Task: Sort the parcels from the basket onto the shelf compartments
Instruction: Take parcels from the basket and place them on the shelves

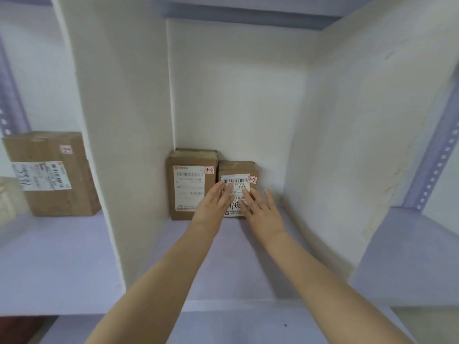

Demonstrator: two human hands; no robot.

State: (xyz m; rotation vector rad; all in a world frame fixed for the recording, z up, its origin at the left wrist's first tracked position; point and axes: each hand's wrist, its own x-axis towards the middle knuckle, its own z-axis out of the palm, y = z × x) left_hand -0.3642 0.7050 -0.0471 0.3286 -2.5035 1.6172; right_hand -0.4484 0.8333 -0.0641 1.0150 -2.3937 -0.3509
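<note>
Two brown cardboard parcels stand side by side at the back of the middle shelf compartment [223, 259]. The taller parcel [190, 182] is on the left, and the smaller parcel [238, 173] is against its right side. Both carry a white shipping label and a red-bordered "2-2" sticker. My left hand [213, 203] and my right hand [260, 209] reach in with straight fingers and press flat on the front of the smaller parcel, covering part of its label. The basket is out of view.
White divider panels [111, 145] wall the compartment on both sides. In the left compartment a larger brown parcel [52, 172] with a label stands, with a pale translucent object [10, 197] at the far left edge. A perforated metal upright [437, 150] runs along the right.
</note>
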